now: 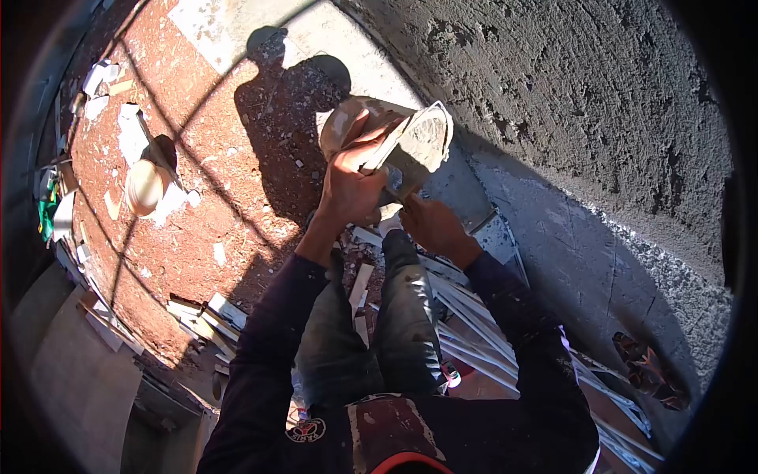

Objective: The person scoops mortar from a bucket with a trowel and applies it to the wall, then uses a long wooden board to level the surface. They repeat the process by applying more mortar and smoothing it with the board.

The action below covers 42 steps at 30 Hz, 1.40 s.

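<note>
A mortar-caked bucket (341, 126) is tilted on its side in front of me, its mouth facing right toward the wall. My left hand (355, 180) is closed on the bucket near its rim, fingers spread along the outside. Just below the mouth, my right hand (433, 225) is closed around the lower end of a flat-bladed tool (395, 178). That blade overlaps the bucket's near rim, and shadow falls on the bucket's inside wall. Both hands are close together above my feet.
A rough plastered wall (576, 87) rises on the right. Long white strips (474, 332) and wood scraps (360, 288) lie around my legs. On the reddish ground to the left stands a rounded pale container (145, 188). A dark patterned object (649, 370) lies at lower right.
</note>
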{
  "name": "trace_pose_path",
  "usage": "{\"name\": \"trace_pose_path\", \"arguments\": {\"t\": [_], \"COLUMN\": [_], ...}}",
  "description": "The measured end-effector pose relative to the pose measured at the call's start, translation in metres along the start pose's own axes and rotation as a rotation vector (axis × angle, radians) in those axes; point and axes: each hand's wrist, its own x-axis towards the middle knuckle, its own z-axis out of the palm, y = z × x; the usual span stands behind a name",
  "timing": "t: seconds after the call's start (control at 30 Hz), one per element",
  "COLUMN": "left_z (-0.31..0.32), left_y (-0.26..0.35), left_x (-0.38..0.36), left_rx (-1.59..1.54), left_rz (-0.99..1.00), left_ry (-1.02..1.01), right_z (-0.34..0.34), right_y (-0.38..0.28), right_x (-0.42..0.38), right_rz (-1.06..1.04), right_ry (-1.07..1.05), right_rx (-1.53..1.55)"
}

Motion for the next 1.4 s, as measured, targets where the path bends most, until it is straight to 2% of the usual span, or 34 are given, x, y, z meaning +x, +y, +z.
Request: {"name": "trace_pose_path", "arguments": {"t": [0.03,0.07,0.1,0.17,0.2,0.23,0.3,0.33,0.37,0.43,0.47,0.5,0.57,0.63,0.67,0.73,0.77,0.8,0.83,0.87,0.9,0.93,0.97,1.03,1.1,1.17,1.23,1.27,1.3,1.33,1.37,1.4], "left_z": [-0.004,-0.006,-0.014,-0.039,-0.052,-0.057,-0.056,-0.057,-0.060,-0.067,-0.068,-0.065,-0.077,-0.089,-0.094,-0.095,-0.092,-0.098,-0.087,-0.077,-0.072,-0.068,-0.063,-0.042,-0.026,-0.008,0.009,0.018,0.028,0.031,0.036,0.040], "left_y": [-0.007,-0.014,0.018,0.018,0.013,0.009,-0.001,-0.016,-0.026,-0.034,-0.038,-0.024,-0.043,-0.056,-0.061,-0.066,-0.069,-0.088,-0.083,-0.077,-0.083,-0.087,-0.089,-0.090,-0.089,-0.078,-0.091,-0.078,-0.067,-0.060,-0.052,-0.028], "left_x": [0.005,0.007,-0.036,-0.046,-0.051,-0.053,-0.059,-0.057,-0.063,-0.073,-0.077,-0.073,-0.091,-0.113,-0.123,-0.142,-0.153,-0.177,-0.179,-0.179,-0.188,-0.201,-0.210,-0.204,-0.209,-0.186,-0.188,-0.175,-0.160,-0.147,-0.137,-0.114], "left_rx": [0.010,0.074,0.065,-0.076,-0.023,-0.023,-0.144,-0.013,-0.006,-0.250,-0.381,-0.445,-0.409,-0.399,-0.406,-0.280,-0.290,-0.290,-0.209,-0.131,-0.125,-0.070,-0.017,-0.008,-0.146,-0.176,-0.123,-0.106,-0.092,-0.026,0.042,0.077], "left_rz": [0.015,0.109,0.010,-0.264,-0.265,-0.264,-0.294,-0.187,-0.188,-0.460,-0.523,-0.511,-0.522,-0.588,-0.570,-0.655,-0.732,-0.811,-0.845,-0.878,-0.884,-0.939,-0.997,-1.007,-0.984,-1.084,-0.893,-0.866,-0.836,-0.794,-0.760,-0.711], "left_ry": [-0.014,0.106,0.092,0.143,0.162,0.168,0.222,0.274,0.274,0.364,0.441,0.530,0.602,0.658,0.672,0.725,0.804,0.819,0.805,0.788,0.793,0.799,0.800,0.854,0.865,0.787,0.737,0.687,0.635,0.557,0.473,0.386], "right_z": [-0.001,0.001,-0.006,-0.019,-0.013,-0.001,0.005,0.000,-0.004,-0.010,-0.012,-0.013,-0.009,0.010,0.021,0.044,0.050,0.053,0.055,0.082,0.077,0.055,0.045,0.008,-0.100,-0.147,-0.174,-0.176,-0.155,-0.161,-0.154,-0.138], "right_y": [-0.005,-0.012,-0.049,-0.063,-0.062,-0.058,-0.054,-0.056,-0.058,-0.059,-0.058,-0.057,-0.060,-0.056,-0.046,-0.020,0.004,0.038,0.075,0.132,0.176,0.213,0.251,0.299,0.214,0.184,0.155,0.154,0.150,0.123,0.094,0.070], "right_x": [0.006,0.008,-0.048,-0.050,-0.033,-0.026,-0.028,-0.018,-0.014,-0.004,-0.005,-0.005,-0.006,-0.005,-0.001,0.009,0.020,0.035,0.052,0.075,0.092,0.103,0.108,0.086,0.031,-0.015,-0.046,-0.060,-0.074,-0.081,-0.085,-0.084], "right_rz": [-0.012,-0.030,0.005,0.120,0.086,0.097,0.128,0.103,0.087,0.074,0.072,0.086,0.018,-0.119,-0.121,-0.227,-0.234,-0.078,0.083,0.063,0.265,0.370,0.476,0.442,0.218,0.222,0.205,0.095,-0.088,-0.031,-0.025,0.058], "right_ry": [0.077,0.145,0.061,0.130,0.145,0.168,0.172,0.219,0.256,0.238,0.223,0.226,0.134,0.146,0.139,0.003,-0.007,-0.273,-0.538,-0.485,-0.469,-0.365,-0.187,-0.130,0.225,0.372,0.266,0.165,0.329,0.063,-0.029,-0.230], "right_rx": [0.199,0.410,0.454,0.613,0.616,0.491,0.363,0.321,0.282,0.269,0.247,0.237,0.326,0.541,0.545,0.856,0.861,0.958,1.038,1.010,1.158,0.904,0.814,1.803,0.824,0.742,0.451,0.240,-0.034,-0.070,-0.111,-0.336]}}
